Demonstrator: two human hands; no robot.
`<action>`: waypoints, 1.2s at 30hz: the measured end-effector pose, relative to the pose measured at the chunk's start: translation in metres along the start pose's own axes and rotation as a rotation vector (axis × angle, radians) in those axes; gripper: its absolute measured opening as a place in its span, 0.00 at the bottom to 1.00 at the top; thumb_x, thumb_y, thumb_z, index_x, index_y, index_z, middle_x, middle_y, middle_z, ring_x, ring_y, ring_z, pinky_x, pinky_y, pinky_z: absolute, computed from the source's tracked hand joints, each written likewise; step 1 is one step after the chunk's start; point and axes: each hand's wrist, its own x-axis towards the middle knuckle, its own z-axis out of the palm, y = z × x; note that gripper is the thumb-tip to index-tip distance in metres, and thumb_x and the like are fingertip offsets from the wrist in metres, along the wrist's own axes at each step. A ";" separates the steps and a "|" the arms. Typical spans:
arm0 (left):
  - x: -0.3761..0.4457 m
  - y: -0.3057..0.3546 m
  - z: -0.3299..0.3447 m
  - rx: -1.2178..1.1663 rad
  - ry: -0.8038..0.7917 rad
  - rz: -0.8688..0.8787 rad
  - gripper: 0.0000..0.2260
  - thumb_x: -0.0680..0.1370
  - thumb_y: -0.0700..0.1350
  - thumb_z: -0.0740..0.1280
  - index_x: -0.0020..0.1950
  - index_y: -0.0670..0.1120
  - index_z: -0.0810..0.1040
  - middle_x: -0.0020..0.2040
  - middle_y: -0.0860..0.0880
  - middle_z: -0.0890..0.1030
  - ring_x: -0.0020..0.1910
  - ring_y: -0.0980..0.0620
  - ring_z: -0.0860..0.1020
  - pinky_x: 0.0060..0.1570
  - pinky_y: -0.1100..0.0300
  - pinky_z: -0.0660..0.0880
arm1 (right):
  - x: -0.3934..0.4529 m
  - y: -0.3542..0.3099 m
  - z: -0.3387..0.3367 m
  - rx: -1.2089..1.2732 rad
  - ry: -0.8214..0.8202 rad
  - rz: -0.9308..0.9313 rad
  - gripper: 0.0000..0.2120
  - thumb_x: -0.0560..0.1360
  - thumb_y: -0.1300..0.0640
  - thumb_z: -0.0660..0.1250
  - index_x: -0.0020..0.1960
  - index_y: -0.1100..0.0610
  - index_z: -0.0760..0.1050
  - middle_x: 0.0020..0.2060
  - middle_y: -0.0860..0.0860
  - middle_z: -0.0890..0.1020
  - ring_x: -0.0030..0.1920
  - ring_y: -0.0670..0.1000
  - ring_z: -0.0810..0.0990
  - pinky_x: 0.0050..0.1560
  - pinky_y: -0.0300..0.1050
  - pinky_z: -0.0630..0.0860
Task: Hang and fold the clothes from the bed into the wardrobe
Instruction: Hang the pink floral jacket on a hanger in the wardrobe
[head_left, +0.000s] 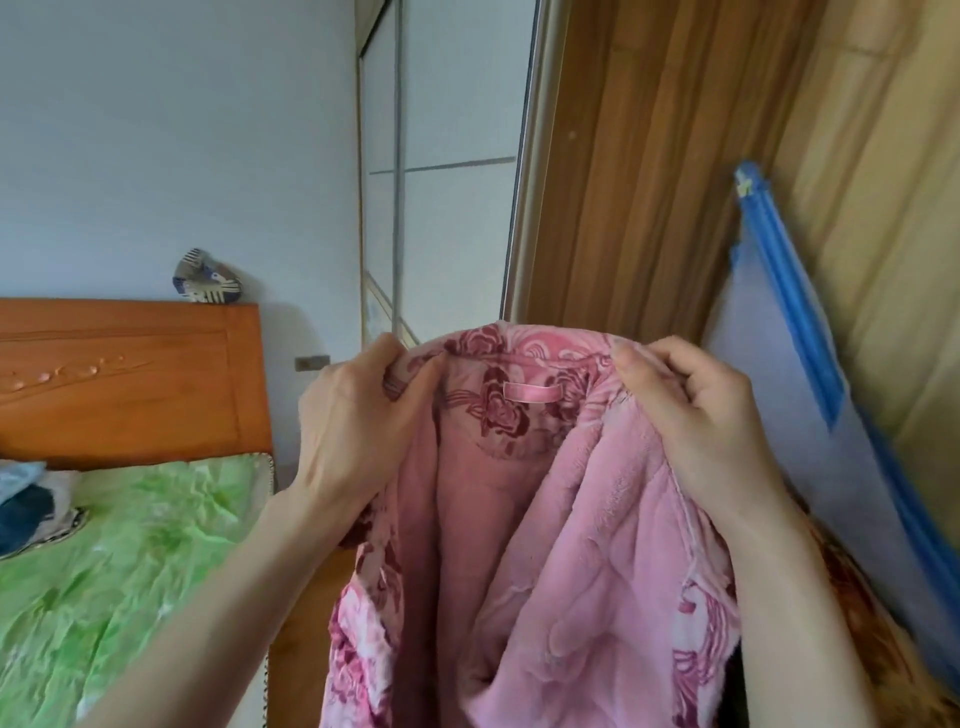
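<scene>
- Head view: left hand (358, 415) and right hand (696, 415) each clench the collar of the pink fleece robe (519, 519), held up beside the wardrobe door (447, 156).
- No hanger seems visible.
- Risk: the heavy, plush fabric may slip when one hand lets go.

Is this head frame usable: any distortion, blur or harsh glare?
Head view: wide-angle bending, the wardrobe door frame leans; soft, even daylight, no glare; pink robe and both hands, left and right, reasonably sharp; edges slightly soft.
</scene>
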 end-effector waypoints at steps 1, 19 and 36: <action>0.009 -0.005 0.005 -0.022 -0.012 0.014 0.20 0.80 0.57 0.71 0.36 0.49 0.67 0.26 0.54 0.72 0.29 0.55 0.73 0.29 0.58 0.63 | 0.007 0.000 0.003 -0.026 0.008 0.000 0.19 0.82 0.52 0.69 0.37 0.60 0.69 0.31 0.45 0.62 0.34 0.44 0.62 0.34 0.36 0.62; 0.150 0.008 0.080 -0.301 -0.061 0.196 0.22 0.80 0.58 0.70 0.36 0.46 0.68 0.28 0.50 0.73 0.30 0.49 0.72 0.31 0.53 0.64 | 0.121 -0.010 -0.053 -0.298 0.114 -0.095 0.18 0.82 0.47 0.67 0.47 0.63 0.78 0.38 0.51 0.75 0.42 0.45 0.71 0.44 0.43 0.68; 0.188 0.127 0.130 -0.545 -0.050 0.320 0.21 0.80 0.58 0.71 0.36 0.45 0.71 0.29 0.51 0.72 0.31 0.52 0.71 0.33 0.51 0.68 | 0.161 -0.012 -0.173 -0.448 0.287 -0.125 0.32 0.77 0.36 0.69 0.48 0.69 0.75 0.39 0.54 0.74 0.42 0.49 0.71 0.46 0.49 0.65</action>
